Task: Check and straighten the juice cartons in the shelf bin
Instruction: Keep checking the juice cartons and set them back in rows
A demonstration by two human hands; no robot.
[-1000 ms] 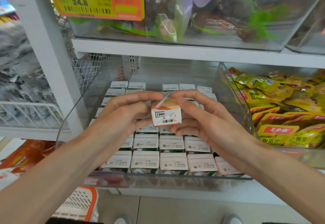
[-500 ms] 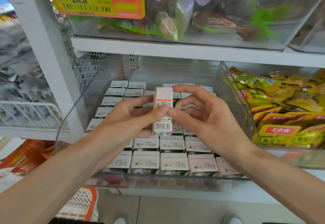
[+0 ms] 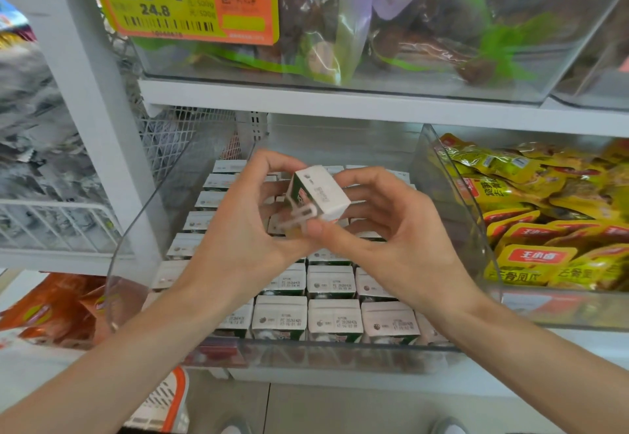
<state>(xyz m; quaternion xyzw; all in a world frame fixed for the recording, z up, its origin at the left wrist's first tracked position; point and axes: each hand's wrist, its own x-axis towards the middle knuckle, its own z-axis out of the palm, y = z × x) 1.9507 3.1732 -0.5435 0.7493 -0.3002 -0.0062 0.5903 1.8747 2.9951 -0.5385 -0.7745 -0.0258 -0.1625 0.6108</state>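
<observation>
1 carton (image 3: 320, 193) tilted | left hand (image 3: 243, 232) fingers + right hand (image 3: 398, 246) fingers pinching it | over 1 bin (image 3: 306, 353)

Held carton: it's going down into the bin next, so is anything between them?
Nothing visible does. The left hand and right hand hold the carton above the open bin, over the packed cartons. Any empty slot is hidden beneath them.
</observation>
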